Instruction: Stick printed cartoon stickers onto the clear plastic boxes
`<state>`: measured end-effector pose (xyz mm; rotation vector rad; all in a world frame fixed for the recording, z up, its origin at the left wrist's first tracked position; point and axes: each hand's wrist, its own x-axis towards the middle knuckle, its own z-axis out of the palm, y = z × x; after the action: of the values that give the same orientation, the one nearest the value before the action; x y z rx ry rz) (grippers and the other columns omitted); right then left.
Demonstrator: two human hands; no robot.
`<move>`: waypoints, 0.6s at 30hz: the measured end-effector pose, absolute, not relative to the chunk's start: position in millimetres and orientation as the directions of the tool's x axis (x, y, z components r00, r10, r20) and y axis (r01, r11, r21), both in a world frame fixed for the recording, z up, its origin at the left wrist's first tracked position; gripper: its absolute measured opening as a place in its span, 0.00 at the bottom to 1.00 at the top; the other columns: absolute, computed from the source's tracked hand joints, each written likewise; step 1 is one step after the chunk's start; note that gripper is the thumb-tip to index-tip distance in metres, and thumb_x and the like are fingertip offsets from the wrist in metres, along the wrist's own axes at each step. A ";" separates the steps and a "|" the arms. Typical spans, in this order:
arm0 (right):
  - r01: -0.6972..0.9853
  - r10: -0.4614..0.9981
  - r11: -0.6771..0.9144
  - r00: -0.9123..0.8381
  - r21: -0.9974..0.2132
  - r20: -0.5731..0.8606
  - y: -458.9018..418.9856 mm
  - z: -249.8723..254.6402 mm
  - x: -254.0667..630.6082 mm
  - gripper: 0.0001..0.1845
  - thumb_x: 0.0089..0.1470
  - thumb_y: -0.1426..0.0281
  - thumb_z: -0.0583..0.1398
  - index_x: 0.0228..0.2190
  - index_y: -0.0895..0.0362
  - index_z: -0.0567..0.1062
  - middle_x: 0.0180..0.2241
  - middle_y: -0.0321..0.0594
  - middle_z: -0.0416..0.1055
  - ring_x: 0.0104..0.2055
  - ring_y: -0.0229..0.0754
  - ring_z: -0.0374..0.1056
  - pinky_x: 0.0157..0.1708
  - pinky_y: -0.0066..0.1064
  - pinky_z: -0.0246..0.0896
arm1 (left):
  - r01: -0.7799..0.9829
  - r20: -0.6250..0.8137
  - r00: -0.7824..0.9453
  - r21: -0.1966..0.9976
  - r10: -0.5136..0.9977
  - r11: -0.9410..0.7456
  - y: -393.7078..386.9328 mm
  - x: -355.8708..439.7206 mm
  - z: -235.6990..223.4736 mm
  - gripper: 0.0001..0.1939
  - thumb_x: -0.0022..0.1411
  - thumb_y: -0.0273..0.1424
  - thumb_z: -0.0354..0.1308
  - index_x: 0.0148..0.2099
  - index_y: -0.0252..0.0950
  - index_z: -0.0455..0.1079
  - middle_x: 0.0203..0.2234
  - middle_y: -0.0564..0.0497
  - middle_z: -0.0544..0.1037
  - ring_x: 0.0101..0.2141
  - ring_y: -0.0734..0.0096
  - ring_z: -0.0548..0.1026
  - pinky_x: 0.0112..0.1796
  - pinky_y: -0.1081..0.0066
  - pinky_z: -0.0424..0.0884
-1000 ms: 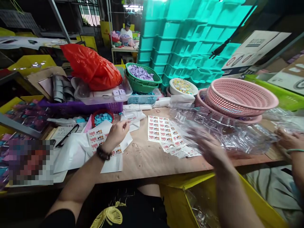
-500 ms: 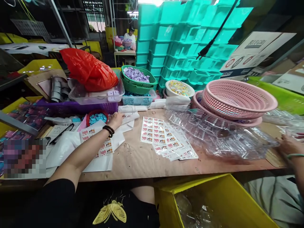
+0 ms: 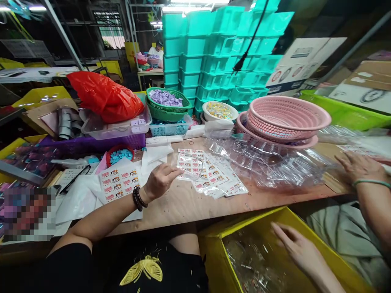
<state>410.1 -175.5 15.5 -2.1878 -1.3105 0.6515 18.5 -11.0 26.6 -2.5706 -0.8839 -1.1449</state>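
Note:
My left hand (image 3: 160, 179), with dark bead bracelets on its wrist, is closed in a pinch on the edge of a clear plastic shell (image 3: 198, 165). The shell is hard to make out over the printed sticker sheets (image 3: 214, 173) fanned on the table. My right hand (image 3: 297, 244), slightly blurred, is over the yellow bin (image 3: 224, 235) with its fingers stretched out and nothing visible in them. Clear plastic pieces (image 3: 259, 268) lie inside the bin. More sticker sheets (image 3: 117, 183) rest on white paper beside my left forearm.
Another person's hand (image 3: 363, 167) with a green bangle lies at the table's right side. Clear plastic trays (image 3: 269, 162) are heaped before pink baskets (image 3: 287, 110). A red bowl (image 3: 108, 158) holds blue pieces. Turquoise crates (image 3: 195, 57) are stacked behind; a plug (image 3: 241, 63) hangs down.
My left hand has moved right and nearer from the white paper at the table's back, bringing the clear shell along. My right hand has come into view over the bin. The view has shifted right.

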 end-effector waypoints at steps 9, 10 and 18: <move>0.348 0.940 0.189 0.206 -0.918 0.271 -147.3 73.5 263.3 0.30 0.52 0.56 0.67 0.55 0.51 0.71 0.46 0.45 0.74 0.27 0.34 0.66 0.21 0.27 0.66 | 0.348 0.780 0.583 0.014 0.228 -0.937 -49.8 54.6 12.7 0.20 0.70 0.23 0.49 0.59 0.41 0.72 0.45 0.46 0.82 0.41 0.64 0.76 0.46 0.62 0.76; 0.330 0.935 0.210 0.209 -0.920 0.288 -146.5 72.5 260.8 0.28 0.53 0.56 0.66 0.54 0.51 0.72 0.45 0.44 0.74 0.27 0.34 0.66 0.21 0.27 0.66 | 0.354 0.788 0.572 0.013 0.227 -0.935 -50.7 52.9 12.8 0.20 0.70 0.23 0.49 0.59 0.41 0.71 0.46 0.46 0.82 0.41 0.64 0.77 0.46 0.62 0.76; 0.366 0.855 0.424 0.140 -0.828 0.500 -155.1 55.6 258.5 0.27 0.53 0.66 0.69 0.53 0.46 0.72 0.47 0.41 0.70 0.31 0.34 0.69 0.22 0.26 0.70 | 0.304 0.770 0.591 0.061 0.239 -0.951 -48.8 52.7 11.4 0.23 0.69 0.19 0.49 0.62 0.39 0.68 0.51 0.43 0.80 0.49 0.62 0.77 0.51 0.59 0.75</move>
<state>258.5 -155.1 55.6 -1.1544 -1.4537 0.4999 52.7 -48.8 11.4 -2.7332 -0.4674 -1.3057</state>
